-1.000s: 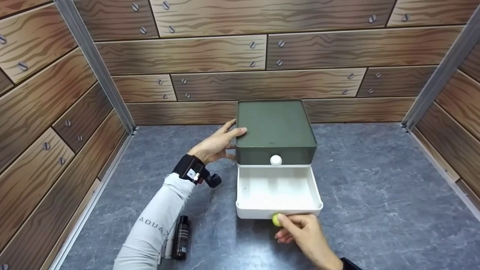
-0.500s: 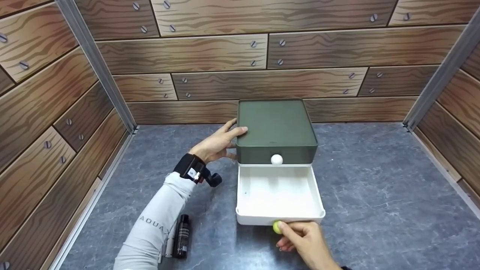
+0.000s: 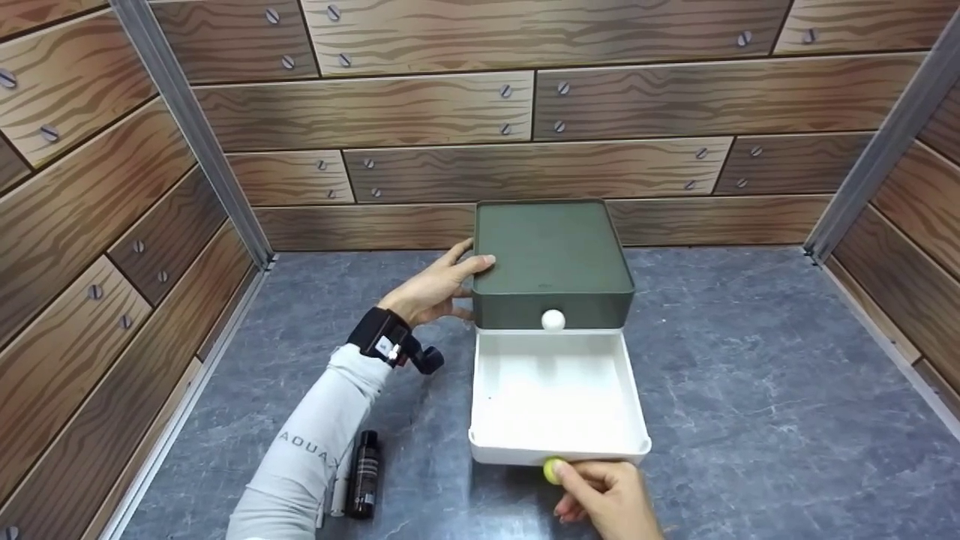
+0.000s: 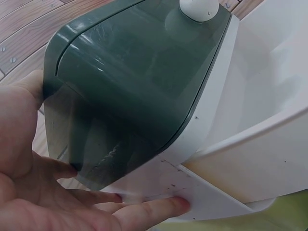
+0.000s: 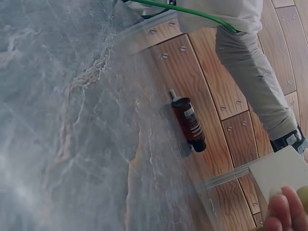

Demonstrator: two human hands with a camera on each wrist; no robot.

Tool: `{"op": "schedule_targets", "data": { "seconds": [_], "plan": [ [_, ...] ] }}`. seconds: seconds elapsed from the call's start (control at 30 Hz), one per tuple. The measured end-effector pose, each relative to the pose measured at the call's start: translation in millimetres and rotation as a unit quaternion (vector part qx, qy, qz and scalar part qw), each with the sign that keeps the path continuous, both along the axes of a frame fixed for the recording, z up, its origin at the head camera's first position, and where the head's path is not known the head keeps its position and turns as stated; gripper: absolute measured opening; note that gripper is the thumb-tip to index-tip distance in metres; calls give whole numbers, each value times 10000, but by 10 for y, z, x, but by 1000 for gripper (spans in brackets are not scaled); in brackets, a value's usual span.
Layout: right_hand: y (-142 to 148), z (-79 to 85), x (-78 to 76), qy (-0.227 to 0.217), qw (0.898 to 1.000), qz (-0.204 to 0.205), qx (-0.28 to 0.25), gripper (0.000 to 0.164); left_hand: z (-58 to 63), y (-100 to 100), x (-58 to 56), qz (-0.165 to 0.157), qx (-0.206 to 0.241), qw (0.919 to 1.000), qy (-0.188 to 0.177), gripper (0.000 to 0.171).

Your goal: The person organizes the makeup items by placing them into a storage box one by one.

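Pinching a partly hidden yellow knob (image 3: 551, 470) is the right hand (image 3: 609, 496) — the left hand (image 3: 433, 288) lies spread against a green box (image 3: 555, 249).

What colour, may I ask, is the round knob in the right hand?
Yellow-green; the round knob shows best in the head view.

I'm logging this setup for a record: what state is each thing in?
Green upper drawer: shut
White lower drawer: open
Yellow-green knob: pinched by the right hand
Left hand: touching the drawer unit's left side, thumb on top
Dark bottle: capped, lying on its side
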State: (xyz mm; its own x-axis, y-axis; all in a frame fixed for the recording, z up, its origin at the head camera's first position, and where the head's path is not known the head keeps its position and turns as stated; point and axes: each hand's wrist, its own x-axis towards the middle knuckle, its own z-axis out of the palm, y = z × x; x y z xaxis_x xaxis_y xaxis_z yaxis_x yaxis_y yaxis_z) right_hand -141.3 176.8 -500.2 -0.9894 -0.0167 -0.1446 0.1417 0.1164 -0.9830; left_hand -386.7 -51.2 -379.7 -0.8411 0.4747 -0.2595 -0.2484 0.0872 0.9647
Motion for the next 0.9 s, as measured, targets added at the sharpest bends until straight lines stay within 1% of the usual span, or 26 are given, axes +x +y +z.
{"op": "schedule_targets", "data": {
  "seconds": [0.07, 0.17, 0.23, 0.3, 0.4, 0.47, 0.57, 0.67, 0.73, 0.8, 0.87, 0.9],
  "plan": [
    [1, 3, -2, 44, 10000, -31, 38, 31, 18, -4, 1, -26, -110, 9999, 29, 86],
    [-2, 1, -3, 68, 10000, -50, 46, 31, 65, -32, 29, -18, -699, 9972, 276, 89],
    [-6, -7, -4, 86, 10000, -30, 20, 31, 99, -73, 69, -31, -1148, 9922, 494, 92],
    [-7, -9, -1, 63, 10000, -16, -4, 32, 123, -132, 131, -72, -1540, 9855, 709, 92],
    [-8, -4, -1, 78, 10000, 7, -32, 32, 131, -263, 239, -92, -1730, 9801, 970, 85],
    [-11, -4, 6, 91, 9999, -2, -78, 32, 110, -371, 320, -67, -1851, 9758, 1159, 78],
    [-13, -6, 11, 190, 9997, 7, -133, 31, 56, -558, 440, 55, -2108, 9669, 1436, 60],
    [-15, 1, 9, 265, 9996, -21, -113, 29, -15, -763, 557, 149, -2374, 9576, 1623, 43],
    [-17, 5, 8, 276, 9996, -81, -64, 29, -68, -893, 623, 178, -2493, 9533, 1694, 39],
    [-26, 3, 7, 263, 9996, -127, -39, 29, -122, -1031, 690, 149, -2596, 9491, 1777, 38],
    [-55, -8, 3, 268, 9996, -88, -64, 29, -174, -1208, 783, 124, -2755, 9421, 1907, 37],
    [-78, -16, -1, 259, 9996, -16, -96, 29, -198, -1317, 848, 132, -2881, 9370, 1973, 37]
  ]
}}
